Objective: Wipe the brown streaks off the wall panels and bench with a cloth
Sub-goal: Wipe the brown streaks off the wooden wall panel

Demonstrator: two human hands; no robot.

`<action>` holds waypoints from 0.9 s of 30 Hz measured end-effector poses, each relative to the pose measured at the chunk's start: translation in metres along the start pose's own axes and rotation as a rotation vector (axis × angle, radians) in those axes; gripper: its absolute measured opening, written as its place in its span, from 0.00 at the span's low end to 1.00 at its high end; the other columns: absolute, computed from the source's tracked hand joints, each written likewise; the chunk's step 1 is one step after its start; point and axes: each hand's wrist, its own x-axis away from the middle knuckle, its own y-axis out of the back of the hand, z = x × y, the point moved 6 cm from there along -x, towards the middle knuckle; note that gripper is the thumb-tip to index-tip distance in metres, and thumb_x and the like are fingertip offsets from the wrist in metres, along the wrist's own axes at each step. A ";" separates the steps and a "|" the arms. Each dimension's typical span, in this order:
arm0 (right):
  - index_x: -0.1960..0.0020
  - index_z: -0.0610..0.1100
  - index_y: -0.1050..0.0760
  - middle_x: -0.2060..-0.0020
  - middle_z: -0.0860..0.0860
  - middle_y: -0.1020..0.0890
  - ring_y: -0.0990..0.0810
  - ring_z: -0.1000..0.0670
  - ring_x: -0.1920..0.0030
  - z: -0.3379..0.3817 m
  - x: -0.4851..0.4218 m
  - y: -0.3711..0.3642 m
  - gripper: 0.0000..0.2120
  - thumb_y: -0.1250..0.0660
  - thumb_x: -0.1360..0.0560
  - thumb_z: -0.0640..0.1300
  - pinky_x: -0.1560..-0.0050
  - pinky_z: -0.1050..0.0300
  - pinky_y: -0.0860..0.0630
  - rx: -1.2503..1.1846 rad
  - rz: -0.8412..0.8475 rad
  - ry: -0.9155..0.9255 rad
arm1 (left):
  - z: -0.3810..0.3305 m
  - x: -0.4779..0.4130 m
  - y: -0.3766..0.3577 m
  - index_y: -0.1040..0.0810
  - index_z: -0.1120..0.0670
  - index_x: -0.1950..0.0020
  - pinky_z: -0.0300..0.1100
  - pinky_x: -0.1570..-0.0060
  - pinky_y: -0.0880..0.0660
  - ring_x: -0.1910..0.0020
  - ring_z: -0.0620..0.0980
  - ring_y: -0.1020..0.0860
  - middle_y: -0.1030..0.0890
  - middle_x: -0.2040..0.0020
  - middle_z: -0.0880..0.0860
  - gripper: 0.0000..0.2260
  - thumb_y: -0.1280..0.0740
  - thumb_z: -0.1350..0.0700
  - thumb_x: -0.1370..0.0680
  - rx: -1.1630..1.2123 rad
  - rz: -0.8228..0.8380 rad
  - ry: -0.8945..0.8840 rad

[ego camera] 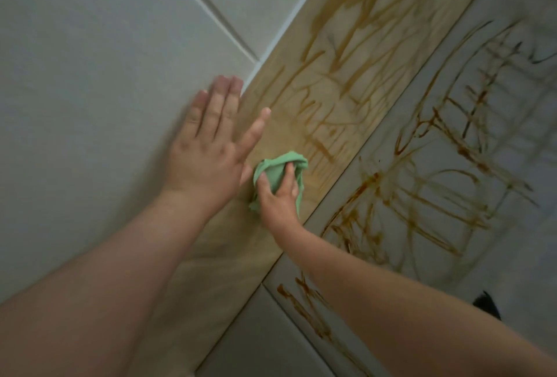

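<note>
- Green cloth (275, 167): bunched and gripped by the right hand (278, 198), whose fingers curl over it and press it onto the wooden board (211, 271).
- Left hand (208, 147): just left of the cloth, flat with fingers straight on the grey-white panel (90, 75); the thumb spreads over the board's near edge.
- Brown streaks (325, 123): begin just beyond the right hand's fingertips and run on along the board.
- Streaked white panel (452, 150): right of the right hand, past the board's dark edge line.
- Board back toward the wrist: plain wood.

Dim, pale grey wall tiles (90, 60)
</note>
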 end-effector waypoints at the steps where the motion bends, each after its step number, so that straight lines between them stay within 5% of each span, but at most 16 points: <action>1: 0.17 0.61 0.60 0.17 0.52 0.58 0.51 0.44 0.17 -0.002 -0.006 0.001 0.37 0.41 0.17 0.63 0.21 0.42 0.44 -0.010 0.000 0.006 | -0.001 -0.007 -0.002 0.61 0.47 0.16 0.61 0.20 0.61 0.19 0.66 0.63 0.64 0.19 0.68 0.40 0.44 0.37 0.21 -0.022 0.024 0.006; 11: 0.16 0.57 0.64 0.16 0.52 0.59 0.56 0.45 0.16 -0.065 -0.092 0.026 0.32 0.56 0.15 0.64 0.20 0.41 0.55 -0.209 -0.145 -0.307 | -0.005 -0.018 -0.020 0.43 0.49 0.16 0.62 0.24 0.70 0.18 0.65 0.59 0.58 0.17 0.67 0.43 0.31 0.37 0.26 0.010 -0.046 -0.028; 15: 0.16 0.56 0.61 0.16 0.50 0.54 0.52 0.41 0.17 -0.102 -0.136 0.043 0.31 0.56 0.15 0.64 0.19 0.36 0.54 -0.274 -0.251 -0.380 | -0.006 -0.018 -0.019 0.44 0.48 0.16 0.62 0.25 0.71 0.18 0.65 0.60 0.59 0.17 0.66 0.39 0.36 0.38 0.24 0.029 -0.027 -0.023; 18: 0.16 0.58 0.61 0.16 0.50 0.49 0.44 0.39 0.19 -0.132 -0.163 0.058 0.34 0.55 0.17 0.68 0.22 0.34 0.43 -0.372 -0.264 -0.404 | -0.005 -0.015 -0.022 0.45 0.48 0.16 0.63 0.25 0.70 0.18 0.66 0.59 0.59 0.17 0.67 0.37 0.39 0.38 0.22 0.026 -0.035 -0.037; 20: 0.16 0.61 0.58 0.19 0.48 0.40 0.35 0.39 0.23 -0.151 -0.182 0.068 0.39 0.52 0.22 0.74 0.26 0.34 0.35 -0.417 -0.269 -0.423 | -0.005 -0.015 -0.023 0.46 0.48 0.16 0.63 0.26 0.70 0.18 0.66 0.60 0.60 0.18 0.66 0.36 0.41 0.39 0.21 0.038 -0.041 -0.049; 22: 0.24 0.67 0.41 0.34 0.52 0.26 0.24 0.43 0.36 -0.207 -0.237 0.083 0.46 0.52 0.37 0.86 0.39 0.35 0.24 -0.405 -0.327 -0.430 | -0.005 -0.016 -0.022 0.47 0.48 0.16 0.63 0.26 0.70 0.18 0.66 0.60 0.60 0.18 0.66 0.36 0.41 0.40 0.21 0.057 -0.044 -0.048; 24: 0.38 0.69 0.36 0.50 0.57 0.30 0.26 0.46 0.48 -0.246 -0.276 0.089 0.51 0.53 0.54 0.93 0.52 0.44 0.24 -0.461 -0.382 -0.463 | -0.005 -0.016 -0.020 0.48 0.48 0.15 0.63 0.25 0.70 0.18 0.66 0.61 0.61 0.18 0.66 0.36 0.41 0.40 0.21 0.050 -0.046 -0.043; 27: 0.30 0.66 0.32 0.46 0.55 0.26 0.24 0.46 0.50 -0.249 -0.274 0.080 0.57 0.54 0.53 0.90 0.55 0.47 0.23 -0.532 -0.451 -0.502 | -0.006 -0.016 -0.019 0.49 0.49 0.15 0.65 0.25 0.67 0.18 0.67 0.61 0.61 0.18 0.67 0.36 0.41 0.39 0.20 0.045 -0.043 -0.052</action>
